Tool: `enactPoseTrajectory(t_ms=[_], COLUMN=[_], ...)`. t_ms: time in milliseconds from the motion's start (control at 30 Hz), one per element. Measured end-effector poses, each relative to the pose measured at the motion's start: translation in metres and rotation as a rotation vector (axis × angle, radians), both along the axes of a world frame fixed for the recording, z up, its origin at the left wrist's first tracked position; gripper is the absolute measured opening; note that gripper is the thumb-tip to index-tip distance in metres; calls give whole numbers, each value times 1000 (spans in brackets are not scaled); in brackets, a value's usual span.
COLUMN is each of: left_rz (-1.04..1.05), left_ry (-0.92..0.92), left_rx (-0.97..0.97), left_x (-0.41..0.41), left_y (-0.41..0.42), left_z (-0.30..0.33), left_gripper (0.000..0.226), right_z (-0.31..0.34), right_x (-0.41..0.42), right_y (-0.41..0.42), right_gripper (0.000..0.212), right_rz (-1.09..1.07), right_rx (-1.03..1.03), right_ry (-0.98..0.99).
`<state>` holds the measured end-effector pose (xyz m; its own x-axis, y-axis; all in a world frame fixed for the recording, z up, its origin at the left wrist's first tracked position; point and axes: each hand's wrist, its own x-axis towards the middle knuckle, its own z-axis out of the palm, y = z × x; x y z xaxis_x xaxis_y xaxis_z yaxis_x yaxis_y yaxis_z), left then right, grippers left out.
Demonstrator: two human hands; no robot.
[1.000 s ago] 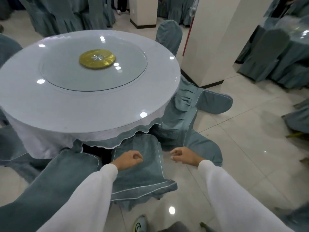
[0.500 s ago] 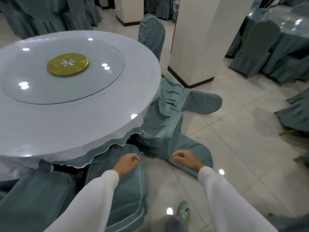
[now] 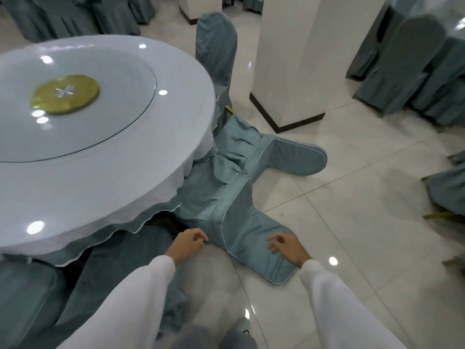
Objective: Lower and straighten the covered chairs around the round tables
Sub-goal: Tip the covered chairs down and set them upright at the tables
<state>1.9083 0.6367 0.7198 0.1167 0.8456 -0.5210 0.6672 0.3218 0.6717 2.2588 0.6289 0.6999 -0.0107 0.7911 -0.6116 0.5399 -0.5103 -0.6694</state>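
Covered chairs [image 3: 241,197] tipped against the round surface [image 3: 176,137] at four o'clock, backs on the floor, left hand [image 3: 187,244] and right hand [image 3: 286,246] loosely curled, holding nothing, just above the nearest back.

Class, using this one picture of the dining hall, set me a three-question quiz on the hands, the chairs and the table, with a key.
1. True or false: the left hand grips a chair cover.
2. Which lies nearer the right hand? A) tipped chair B) upright chair
3. What sits at the middle of the round table?

Key: 1 false, it holds nothing. 2 A. 3 a gold disc.
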Motion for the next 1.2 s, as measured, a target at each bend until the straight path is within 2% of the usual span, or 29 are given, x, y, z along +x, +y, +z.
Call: enactPoseTrajectory(t_ms=[233, 433, 633, 800, 1000, 1200], left_rz=[66, 172, 227, 329, 503, 833], left_ry=[-31, -60, -82, -92, -51, -125], left_rx=[-11, -13, -8, -8, 5, 21], left_x=[52, 89, 123, 154, 207, 286], left_y=[63, 138, 198, 231, 245, 199], left_z=[-19, -25, -26, -17, -35, -44], left_gripper=[27, 21, 25, 16, 21, 33], right_z=[5, 14, 28, 16, -17, -49], right_x=[21, 54, 88, 118, 161, 225], right_y=[78, 156, 229, 288, 345, 370], right_gripper=[18, 19, 18, 19, 17, 18], right_rz=[78, 142, 171, 253, 318, 432], right_rx=[4, 16, 37, 33, -10, -95], right_ry=[27, -24, -42, -29, 77, 132])
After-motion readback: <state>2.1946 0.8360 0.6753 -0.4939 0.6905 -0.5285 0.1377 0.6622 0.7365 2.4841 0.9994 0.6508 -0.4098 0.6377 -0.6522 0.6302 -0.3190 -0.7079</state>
